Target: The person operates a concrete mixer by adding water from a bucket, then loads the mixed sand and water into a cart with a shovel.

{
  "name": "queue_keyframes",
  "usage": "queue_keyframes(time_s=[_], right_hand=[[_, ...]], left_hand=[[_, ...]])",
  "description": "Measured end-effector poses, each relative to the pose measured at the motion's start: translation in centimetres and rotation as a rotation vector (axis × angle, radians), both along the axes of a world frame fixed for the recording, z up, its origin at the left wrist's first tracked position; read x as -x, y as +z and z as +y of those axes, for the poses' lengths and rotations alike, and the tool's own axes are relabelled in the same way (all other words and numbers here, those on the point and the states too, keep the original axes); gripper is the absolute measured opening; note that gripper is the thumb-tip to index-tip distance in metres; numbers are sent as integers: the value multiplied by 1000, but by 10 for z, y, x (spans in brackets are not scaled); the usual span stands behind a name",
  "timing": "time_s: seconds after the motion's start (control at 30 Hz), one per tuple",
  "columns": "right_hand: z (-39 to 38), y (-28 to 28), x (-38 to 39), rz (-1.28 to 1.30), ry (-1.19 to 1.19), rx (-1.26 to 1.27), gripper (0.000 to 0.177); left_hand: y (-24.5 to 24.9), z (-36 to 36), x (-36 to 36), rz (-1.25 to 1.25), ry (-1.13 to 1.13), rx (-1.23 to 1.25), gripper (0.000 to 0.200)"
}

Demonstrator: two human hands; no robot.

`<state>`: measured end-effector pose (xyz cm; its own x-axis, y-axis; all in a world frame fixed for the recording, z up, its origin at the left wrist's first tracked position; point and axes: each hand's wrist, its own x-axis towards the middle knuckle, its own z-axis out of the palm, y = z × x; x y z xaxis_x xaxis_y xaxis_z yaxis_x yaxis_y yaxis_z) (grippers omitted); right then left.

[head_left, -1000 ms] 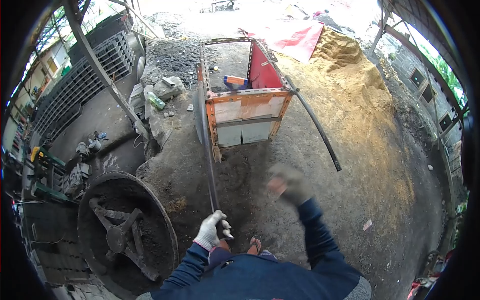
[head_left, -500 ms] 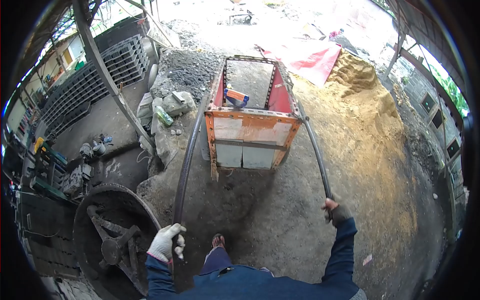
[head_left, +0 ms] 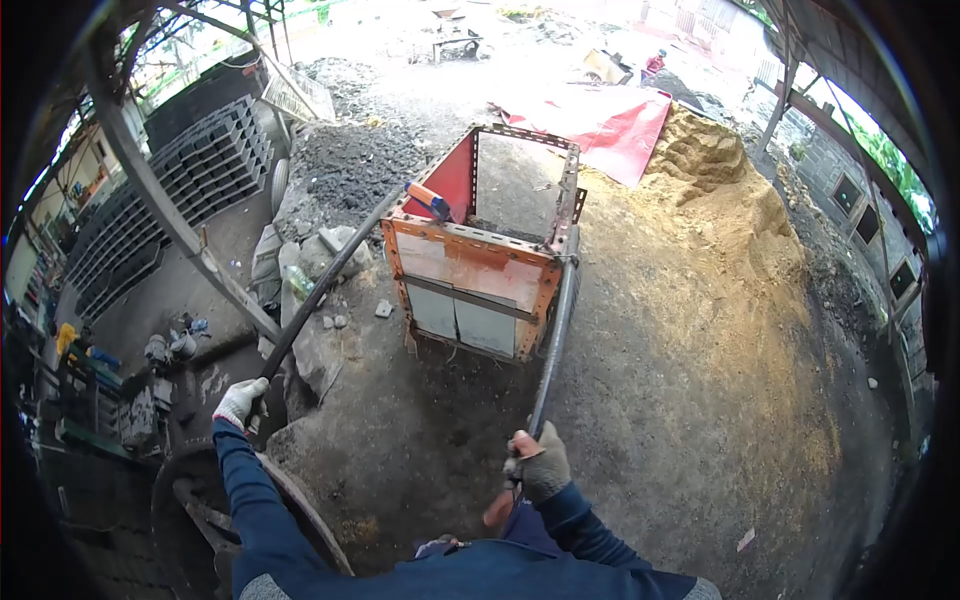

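Note:
My left hand (head_left: 242, 402), in a white knit glove, is closed around the end of the cart's dark left handle (head_left: 325, 285). My right hand (head_left: 540, 465) wears a greyish glove with bare fingertips and grips the cart's right handle (head_left: 555, 345). Both handles run forward to a box-shaped cart (head_left: 470, 262) with an orange perforated metal frame, pale front panels and red inner walls. The cart stands angled on the ground ahead of me, its top uncovered. An orange and blue object (head_left: 430, 198) rests on its near left rim.
A large round metal drum (head_left: 300, 505) with spokes lies close on my left. Concrete rubble (head_left: 345, 250) and a metal post (head_left: 165, 190) stand beyond it, before stacked blocks (head_left: 185, 175). A sand pile (head_left: 710, 185) and red tarp (head_left: 610, 125) lie ahead right; a person (head_left: 653, 65) is far off.
The cart has turned, its near end swinging left. My left hand has moved left and forward with its handle; my right hand has come inward to the left with the other.

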<state>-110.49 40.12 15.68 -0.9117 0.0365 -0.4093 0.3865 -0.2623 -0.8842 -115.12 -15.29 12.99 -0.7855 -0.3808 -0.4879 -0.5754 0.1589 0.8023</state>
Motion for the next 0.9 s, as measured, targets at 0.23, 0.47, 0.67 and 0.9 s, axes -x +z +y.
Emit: queue_keyframes(time_s=[0.23, 0.47, 0.67, 0.9], right_hand=[[7, -39, 164, -47, 5, 192, 36], [99, -72, 344, -160, -41, -60, 36], [204, -89, 516, -150, -94, -287, 18], [344, -111, 789, -180, -144, -628, 19]], left_hand=[[-34, 22, 182, -79, 106, -25, 29], [-49, 115, 330, -174, 127, -118, 29], [-93, 210, 462, -244, 69, -220, 40], [-96, 340, 672, -255, 22, -359, 44]])
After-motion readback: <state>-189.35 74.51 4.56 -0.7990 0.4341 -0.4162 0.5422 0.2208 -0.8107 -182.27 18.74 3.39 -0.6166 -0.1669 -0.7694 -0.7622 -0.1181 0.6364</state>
